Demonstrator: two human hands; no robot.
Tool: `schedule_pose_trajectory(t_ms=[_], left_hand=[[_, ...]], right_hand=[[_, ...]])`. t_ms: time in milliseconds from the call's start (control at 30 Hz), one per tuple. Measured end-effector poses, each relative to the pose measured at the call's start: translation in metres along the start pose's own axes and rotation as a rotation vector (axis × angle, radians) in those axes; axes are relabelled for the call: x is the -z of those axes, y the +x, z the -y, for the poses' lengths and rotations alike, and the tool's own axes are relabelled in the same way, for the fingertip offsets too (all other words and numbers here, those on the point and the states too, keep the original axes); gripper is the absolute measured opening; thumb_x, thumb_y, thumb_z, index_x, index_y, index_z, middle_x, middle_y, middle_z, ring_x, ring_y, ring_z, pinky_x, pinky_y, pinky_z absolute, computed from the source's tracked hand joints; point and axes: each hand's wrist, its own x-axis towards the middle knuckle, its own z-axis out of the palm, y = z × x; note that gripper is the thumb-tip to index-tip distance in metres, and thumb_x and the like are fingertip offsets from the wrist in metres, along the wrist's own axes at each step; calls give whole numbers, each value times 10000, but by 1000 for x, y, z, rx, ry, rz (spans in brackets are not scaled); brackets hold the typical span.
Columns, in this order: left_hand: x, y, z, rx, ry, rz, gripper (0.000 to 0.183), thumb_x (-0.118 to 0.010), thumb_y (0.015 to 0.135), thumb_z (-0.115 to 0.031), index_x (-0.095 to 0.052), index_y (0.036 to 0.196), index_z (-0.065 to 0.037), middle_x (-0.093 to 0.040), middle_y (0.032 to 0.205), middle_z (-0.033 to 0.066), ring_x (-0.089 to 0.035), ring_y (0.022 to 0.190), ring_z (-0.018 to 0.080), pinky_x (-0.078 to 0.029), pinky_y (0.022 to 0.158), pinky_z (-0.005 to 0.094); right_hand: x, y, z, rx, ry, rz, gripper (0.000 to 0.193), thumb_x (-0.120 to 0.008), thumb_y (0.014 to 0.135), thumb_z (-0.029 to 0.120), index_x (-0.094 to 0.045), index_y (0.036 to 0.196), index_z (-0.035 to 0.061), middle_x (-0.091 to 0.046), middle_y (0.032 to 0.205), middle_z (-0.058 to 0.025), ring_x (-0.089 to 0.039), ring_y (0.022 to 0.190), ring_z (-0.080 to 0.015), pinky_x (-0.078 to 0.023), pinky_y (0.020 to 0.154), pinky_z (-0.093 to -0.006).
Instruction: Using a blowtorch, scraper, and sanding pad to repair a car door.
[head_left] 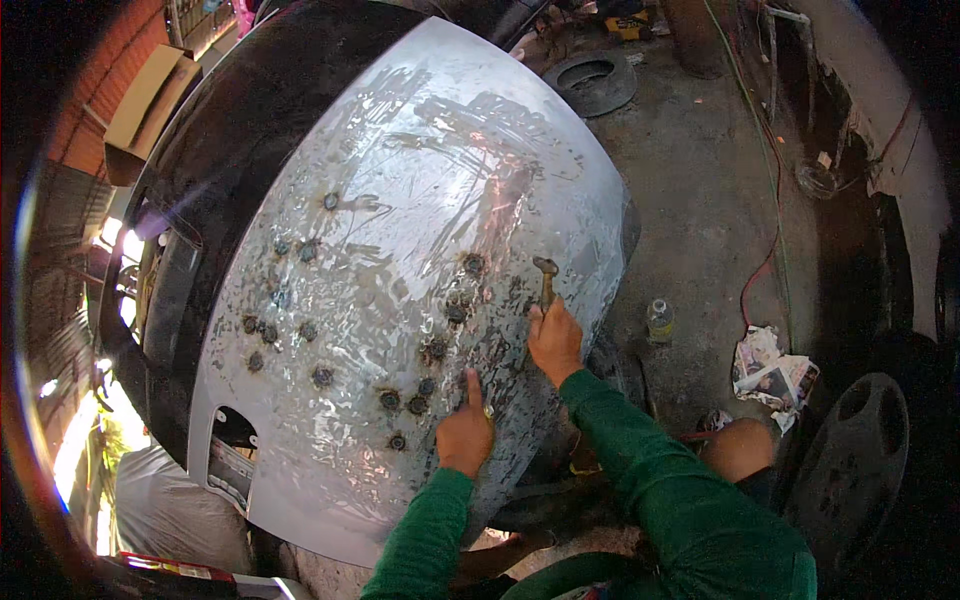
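a large, curved, bare-metal silver vehicle panel [400, 285] fills the middle of the view, reaching from about twelve o'clock down to seven; its surface is scuffed and streaked, and round, dark, scorched spots [389, 399] are scattered over its left and lower middle, with an opening cut near its eight o'clock corner; the right hand [556, 342], in a green sleeve, is at the panel's four o'clock side, its fingers wrapped around the handle of a small, dull brownish hammer [546, 276], whose head points toward twelve o'clock over the panel; whether that head touches the metal i cannot tell; the left hand [465, 435], also green-sleeved, lies at seven o'clock from the right one, on the panel, its index finger stretched toward twelve and the other fingers bent; whether these grasp anything i cannot tell; dark spots sit just beside it toward ten o'clock; a black, glossy vehicle body [235, 130] lies beyond the panel at ten to eleven o'clock, beside an open brown cardboard box [150, 105]; on the grey floor [700, 190] are a black rubber tyre [590, 84] at one o'clock, a clear bottle with a yellowish label [659, 321] at three, and crumpled printed paper [776, 377] just past three.
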Motion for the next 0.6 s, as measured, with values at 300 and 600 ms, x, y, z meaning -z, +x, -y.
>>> schedule_pose_trajectory(t_ms=[300,600], left_hand=[[1,33,8,-22,48,-16,961,-588,968,-159,-11,1735,-102,-759,817,192,-733,667,348,-582,594,496],[8,31,4,-6,15,-55,941,-606,967,-202,-72,1736,-109,-762,834,193,-727,683,371,-576,615,514]], right_hand=[[8,4,7,264,25,-318,376,-598,1051,302,-561,1124,-65,-685,777,-237,-668,703,-492,-539,668,-570],[10,-10,36,621,14,-372,328,-635,1025,270,-556,1078,-43,-675,790,-235,-676,749,-477,-543,762,-573]])
